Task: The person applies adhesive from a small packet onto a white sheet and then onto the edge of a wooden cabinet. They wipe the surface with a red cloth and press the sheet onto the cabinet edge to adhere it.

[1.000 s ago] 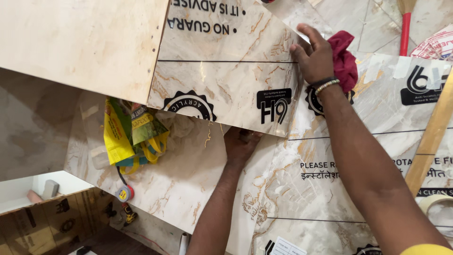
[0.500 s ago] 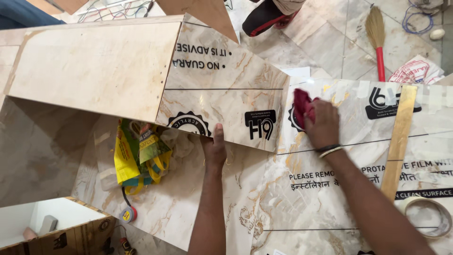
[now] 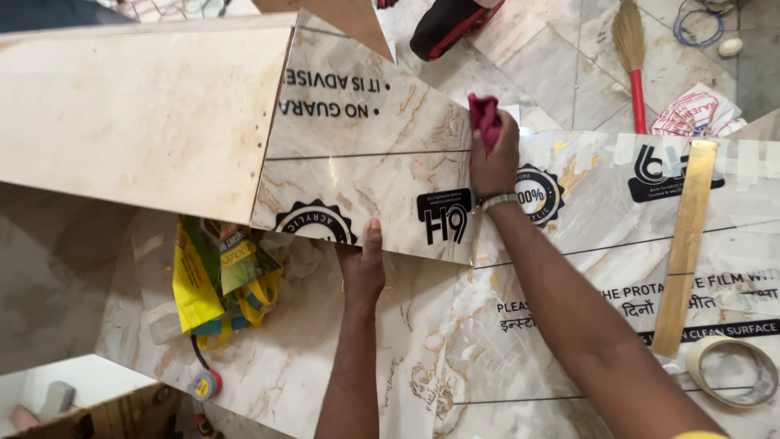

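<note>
Head view: red cloth (image 3: 485, 118) bunched in right hand (image 3: 493, 158), fingers closed round it, pressed at the top edge of the marble-patterned laminate panel (image 3: 366, 175). Right arm reaches up from lower right, wristband showing. Left hand (image 3: 363, 264) grips the panel's lower edge, thumb on its face, other fingers hidden beneath. Panel's far side is cut off by a plain board (image 3: 138, 114). Nearby: yellow-green bag (image 3: 215, 280), broom (image 3: 630, 49), tape roll (image 3: 731, 371), wooden strip (image 3: 686, 244).
</note>
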